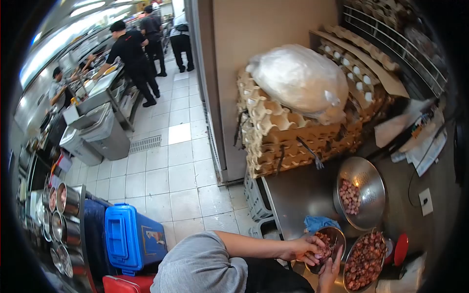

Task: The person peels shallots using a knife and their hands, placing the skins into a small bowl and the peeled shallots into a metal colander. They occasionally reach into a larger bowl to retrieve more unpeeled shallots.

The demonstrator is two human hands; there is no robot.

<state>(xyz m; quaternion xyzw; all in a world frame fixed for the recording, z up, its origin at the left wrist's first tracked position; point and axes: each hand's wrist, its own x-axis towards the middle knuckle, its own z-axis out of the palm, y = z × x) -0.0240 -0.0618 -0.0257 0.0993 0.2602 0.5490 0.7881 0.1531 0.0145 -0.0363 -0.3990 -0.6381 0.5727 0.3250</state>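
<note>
Two hands, head view: left hand (309,249) and right hand (330,271) close together at a steel bowl (338,238).
Left grip: fingers curled in around a reddish shallot (321,252).
Right grip: partly open; cannot tell what, if anything, it holds.
Shallots: reddish-brown heap (364,261) just beside the bowl; pale ones (350,196) in a colander (372,195).
Crowding the table (298,195): stacked egg trays (303,151) under a plastic bag (295,78); blue plastic (320,223) by the bowl.
</note>
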